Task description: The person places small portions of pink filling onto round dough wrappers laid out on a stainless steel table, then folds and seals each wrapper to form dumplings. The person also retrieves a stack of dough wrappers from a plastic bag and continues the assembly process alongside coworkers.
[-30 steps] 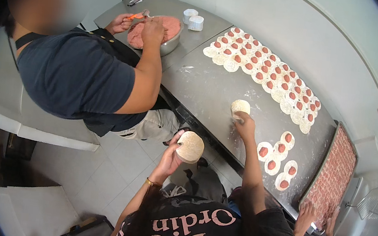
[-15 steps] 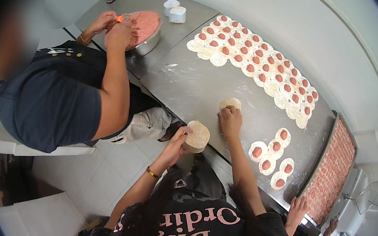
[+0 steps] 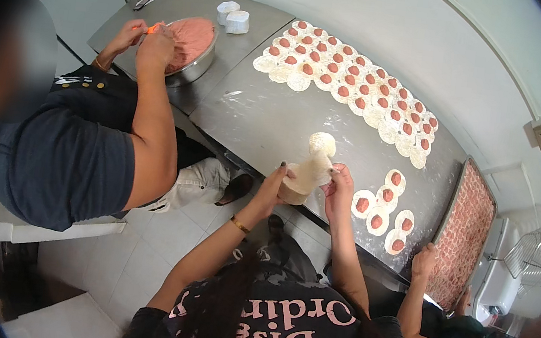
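Observation:
My left hand (image 3: 271, 188) is wrapped round a thick stack of round dough wrappers (image 3: 294, 192), held up at the table's near edge. With its fingertips, my right hand (image 3: 340, 181) pinches the edge of one thin wrapper (image 3: 316, 169), which is lifted off the top of the stack and blurred. Just beyond my hands a bare dough wrapper (image 3: 322, 143) lies on the steel table (image 3: 259, 118). To the right of my hands is a small group of wrappers (image 3: 378, 222), each with a ball of pink ground meat on it.
Rows of meat-topped wrappers (image 3: 360, 86) overlap along the back. At left a co-worker's hands (image 3: 155, 46) work over a metal bowl (image 3: 195, 70) of ground meat. Another person's hand (image 3: 424, 261) grips a large tray (image 3: 454, 210) of filled pieces. Two white wrapped stacks (image 3: 237, 22) stand at the back.
My right hand has left the wrapper on the table and come back to the stack, now holding another wrapper. The stack has moved slightly right. The person at the tray has leaned further into view.

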### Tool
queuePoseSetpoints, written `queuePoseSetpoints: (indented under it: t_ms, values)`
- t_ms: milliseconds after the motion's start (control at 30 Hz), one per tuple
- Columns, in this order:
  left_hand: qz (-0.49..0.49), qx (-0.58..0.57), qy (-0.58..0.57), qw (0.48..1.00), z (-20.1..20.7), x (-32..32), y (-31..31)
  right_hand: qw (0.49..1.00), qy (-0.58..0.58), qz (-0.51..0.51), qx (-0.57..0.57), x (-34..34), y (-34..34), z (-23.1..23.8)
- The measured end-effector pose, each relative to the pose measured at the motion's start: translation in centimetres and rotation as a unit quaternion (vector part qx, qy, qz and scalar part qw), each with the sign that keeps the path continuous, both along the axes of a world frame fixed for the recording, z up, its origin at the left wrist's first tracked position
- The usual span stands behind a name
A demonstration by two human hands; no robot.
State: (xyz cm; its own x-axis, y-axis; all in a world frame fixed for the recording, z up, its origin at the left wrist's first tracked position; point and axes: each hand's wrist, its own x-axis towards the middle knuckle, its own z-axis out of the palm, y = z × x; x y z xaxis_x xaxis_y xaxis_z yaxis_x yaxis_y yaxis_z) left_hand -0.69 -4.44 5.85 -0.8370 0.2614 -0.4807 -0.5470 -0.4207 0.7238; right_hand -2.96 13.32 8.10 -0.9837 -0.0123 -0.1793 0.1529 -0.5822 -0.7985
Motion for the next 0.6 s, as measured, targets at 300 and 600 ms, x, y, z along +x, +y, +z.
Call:
queuePoseSetpoints:
  t_ms: [300, 600]
  values:
    - [0.027, -0.054, -0.027, 0.998, -1.1, 5.0, -5.1, 0.997, -0.003, -0.037, -0.068, -13.4, -0.8, -0.4]
    - [0.119, -0.032, -0.05, 0.991, -2.3, 10.4, -10.0, 0.701, 0.154, -0.031, 0.695, -22.8, -3.2, -9.0]
